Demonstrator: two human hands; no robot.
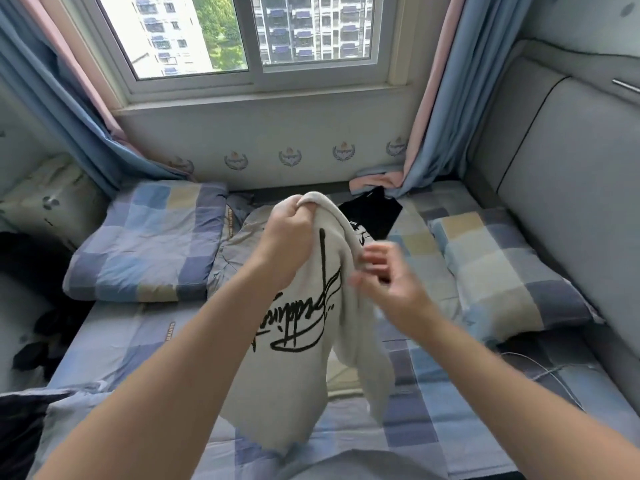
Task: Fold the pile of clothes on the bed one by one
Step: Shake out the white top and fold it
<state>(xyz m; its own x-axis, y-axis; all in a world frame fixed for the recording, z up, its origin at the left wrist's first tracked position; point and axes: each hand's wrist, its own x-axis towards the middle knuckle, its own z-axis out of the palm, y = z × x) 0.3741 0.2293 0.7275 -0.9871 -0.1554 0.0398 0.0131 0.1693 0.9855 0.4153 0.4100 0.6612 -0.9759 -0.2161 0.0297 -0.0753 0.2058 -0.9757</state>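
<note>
In the head view, we see the left hand (pixel 291 233) raised above the bed (pixel 433 410), its fingers curled tight round a bunched fold at the top of a cream top (pixel 304 341) with black script lettering. The fabric hangs down from that grip between the two forearms, and its lower edge trails near the checked sheet below the hands. We judge that it is held high so that its own weight pulls it straight and a shoulder or seam can be found before it is laid flat. The right hand (pixel 384 282) sits just to the right of the hanging cloth, lower than the left. It is blurred, with fingers partly bent toward the cloth's edge, and we cannot tell whether it has hold of the fabric or is only reaching for it. Beyond the hands, toward the window (pixel 256 36), a black garment (pixel 372 213) lies spread on the bed, apart from the top. We take it for another piece of the pile awaiting its turn. A checked pillow (pixel 145 244) lies left of the hands and another to the right. By our judgement the fold on this top has not yet begun.
</note>
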